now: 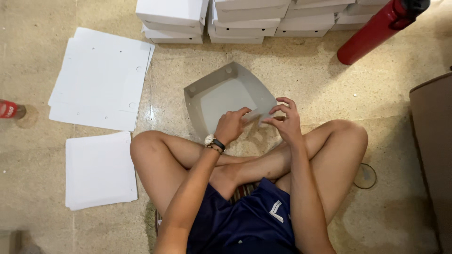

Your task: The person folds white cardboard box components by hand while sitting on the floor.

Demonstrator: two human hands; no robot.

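Both your hands pinch the near edge of the half-folded box (pixel 226 96), left hand (pixel 230 126) and right hand (pixel 286 123) level, box body lying away from you on the floor (pixel 306 80).

The near corner of the grey cardboard tray (pixel 221 96) lay hidden behind both hands. The stacked white boxes (pixel 245 21) and the red cylinder (pixel 376 30) ran off the top edge; a red bottle (pixel 7 109) was cut off at left.

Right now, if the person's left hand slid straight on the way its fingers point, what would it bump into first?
The left hand points right, along the near edge of the half-folded grey cardboard box. It would probably meet the right hand first, which pinches the same edge close by.
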